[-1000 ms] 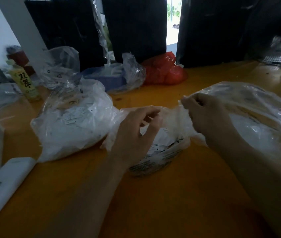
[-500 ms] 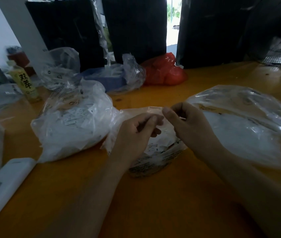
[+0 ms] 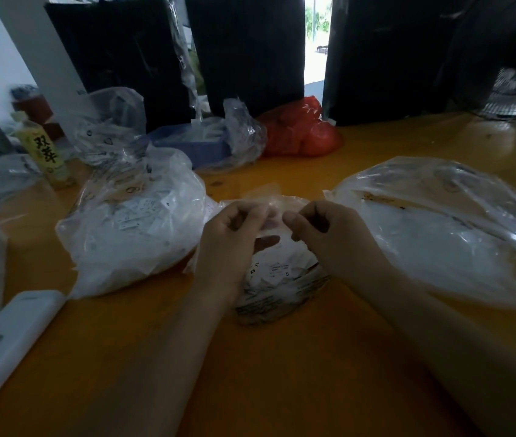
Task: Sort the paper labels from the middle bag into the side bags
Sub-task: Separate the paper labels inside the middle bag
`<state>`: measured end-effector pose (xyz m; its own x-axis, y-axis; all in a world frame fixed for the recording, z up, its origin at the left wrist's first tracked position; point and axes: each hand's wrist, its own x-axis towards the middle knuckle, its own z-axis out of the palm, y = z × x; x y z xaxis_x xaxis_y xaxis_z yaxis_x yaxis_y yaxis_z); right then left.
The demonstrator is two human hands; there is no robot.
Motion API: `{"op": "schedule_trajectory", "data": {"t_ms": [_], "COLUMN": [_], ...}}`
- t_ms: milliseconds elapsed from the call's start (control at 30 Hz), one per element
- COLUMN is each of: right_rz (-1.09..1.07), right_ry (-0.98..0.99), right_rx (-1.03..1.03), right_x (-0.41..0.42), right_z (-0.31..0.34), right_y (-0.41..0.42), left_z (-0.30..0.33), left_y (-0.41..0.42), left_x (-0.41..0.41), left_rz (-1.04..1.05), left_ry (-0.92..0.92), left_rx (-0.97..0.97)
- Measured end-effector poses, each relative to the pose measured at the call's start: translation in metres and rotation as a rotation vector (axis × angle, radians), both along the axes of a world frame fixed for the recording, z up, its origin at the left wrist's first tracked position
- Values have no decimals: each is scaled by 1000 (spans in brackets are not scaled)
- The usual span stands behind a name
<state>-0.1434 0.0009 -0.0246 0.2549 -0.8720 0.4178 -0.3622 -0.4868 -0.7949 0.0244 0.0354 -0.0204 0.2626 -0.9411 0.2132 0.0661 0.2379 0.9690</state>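
Middle bag (image 3: 277, 288) of paper labels (image 3: 278, 269) sits center table between left bag (image 3: 130, 228) and right bag (image 3: 446, 234). Left hand (image 3: 231, 244) and right hand (image 3: 329, 238) both pinch its clear plastic top edge, fingers curled.

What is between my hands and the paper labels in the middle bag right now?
Only the middle bag's own clear plastic. Both the left hand and right hand pinch its mouth, and the labels lie under the film.
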Motion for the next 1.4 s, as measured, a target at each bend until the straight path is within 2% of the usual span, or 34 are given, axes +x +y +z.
{"op": "schedule_trajectory", "data": {"t_ms": [100,200,300,467,667,867,967,1067,1167,1300,1400], "right_rz": [-34,27,38,-12,-109,-167,-223,-287,-359,-303,-270], "right_ry": [354,725,815,688,406,303,262,249,158,-60,-146], "right_rx": [-149,-162,-183,-285,-93,40,-3,-117,-174,-116,-65], "right_x": [3,8,10,6,3,-3,-7,-10,-11,-12,-12], "right_z": [-7,-18,-19,-12,-7,-1,5,10,13,17,16], "right_y": [-5,-8,-8,-4,-5,-7,-6,-6,-3,0,1], "left_z": [3,3,1,-1,-2,-2,-1,-3,-4,-4,-4], "left_y": [-3,-3,-4,-6,-7,-8,-9,-10,-8,-9,-8], "left_x": [4,7,7,8,11,11,13,12,10,8,7], "left_rz": [44,33,13,0,61,34,34,33,0,-12,-34], "left_ry": [91,107,136,186,165,265,290,222,222,255,274], "left_rx": [39,47,46,48,48,62,81,66,59,71,77]}}
